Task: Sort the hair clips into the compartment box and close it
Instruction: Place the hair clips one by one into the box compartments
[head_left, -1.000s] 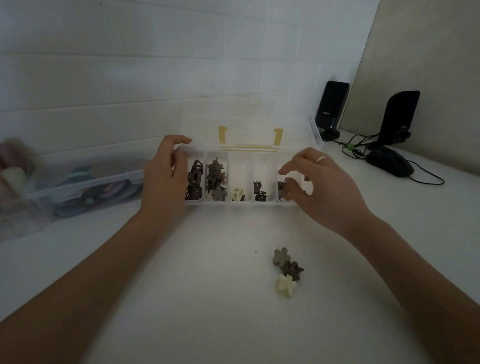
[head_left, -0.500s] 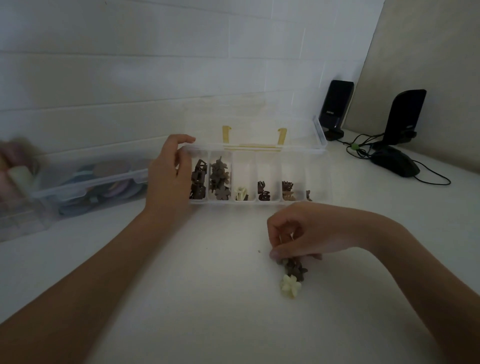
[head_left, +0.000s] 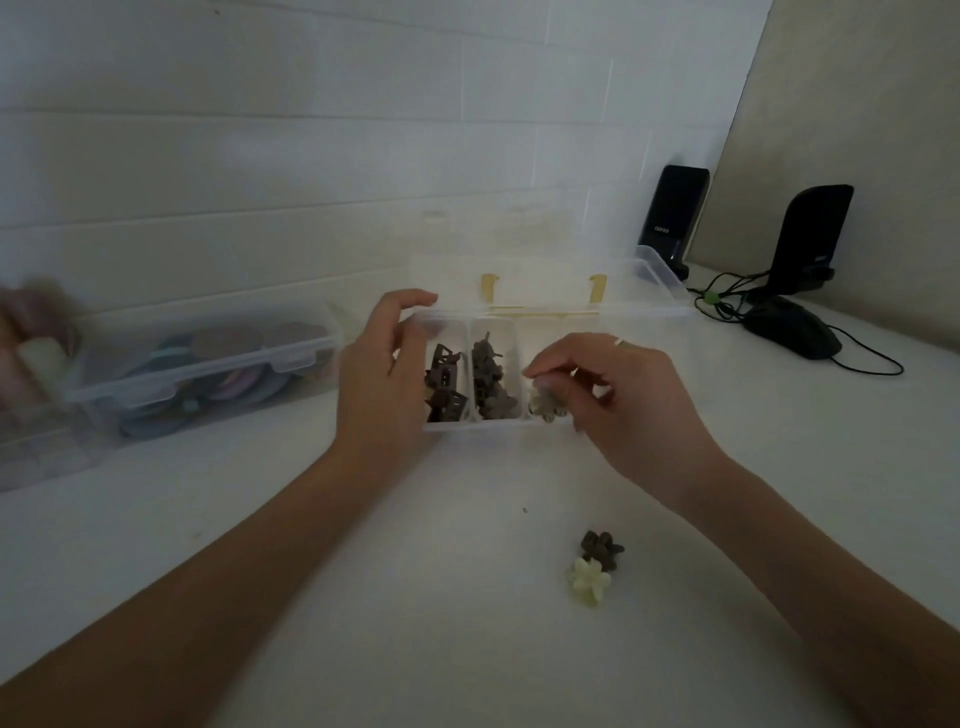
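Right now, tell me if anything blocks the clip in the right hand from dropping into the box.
Nothing visible does. The right hand holds a taupe flower clip over the compartment box, whose lid is open; the left hand grips only the box's left end.

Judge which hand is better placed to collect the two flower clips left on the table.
Right. The dark brown flower clip and cream flower clip lie on its side, below the right hand; the left hand steadies the clear plastic compartment box.
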